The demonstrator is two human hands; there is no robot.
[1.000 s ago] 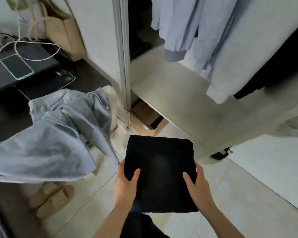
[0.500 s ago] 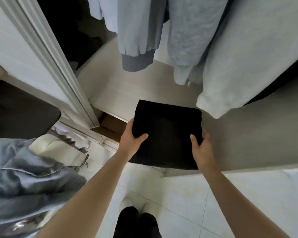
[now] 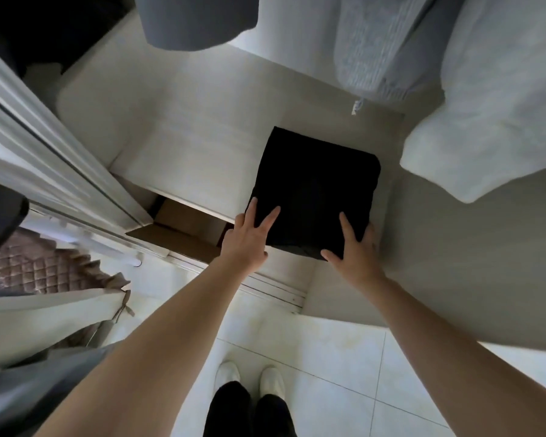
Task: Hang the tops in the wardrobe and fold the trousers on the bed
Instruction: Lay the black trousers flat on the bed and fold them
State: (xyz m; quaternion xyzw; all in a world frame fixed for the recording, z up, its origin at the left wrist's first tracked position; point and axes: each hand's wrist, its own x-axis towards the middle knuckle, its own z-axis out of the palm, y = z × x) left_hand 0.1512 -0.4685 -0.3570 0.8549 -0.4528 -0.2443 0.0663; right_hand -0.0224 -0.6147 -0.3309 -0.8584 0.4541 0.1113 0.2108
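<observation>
A pair of black trousers point(image 3: 316, 190), folded into a square, lies on the pale wardrobe shelf point(image 3: 186, 152), its near edge slightly over the shelf's front. My left hand point(image 3: 246, 238) holds the near left corner, thumb and a finger on top. My right hand point(image 3: 356, 250) grips the near right corner, wrapped around the edge. Tops hang above the shelf: a grey one point(image 3: 196, 20), a light blue knit point(image 3: 375, 52) and a white sweatshirt point(image 3: 501, 105).
The sliding door frame point(image 3: 44, 171) runs diagonally at the left. A cardboard box point(image 3: 186, 228) sits under the shelf. A brown quilted cloth point(image 3: 35, 269) and a grey garment point(image 3: 29, 389) lie at the lower left. My feet point(image 3: 249, 380) stand on white tiles.
I have stepped up to the wardrobe and carried the folded trousers forward from above the floor onto the shelf. Both hands have slid back to its near corners.
</observation>
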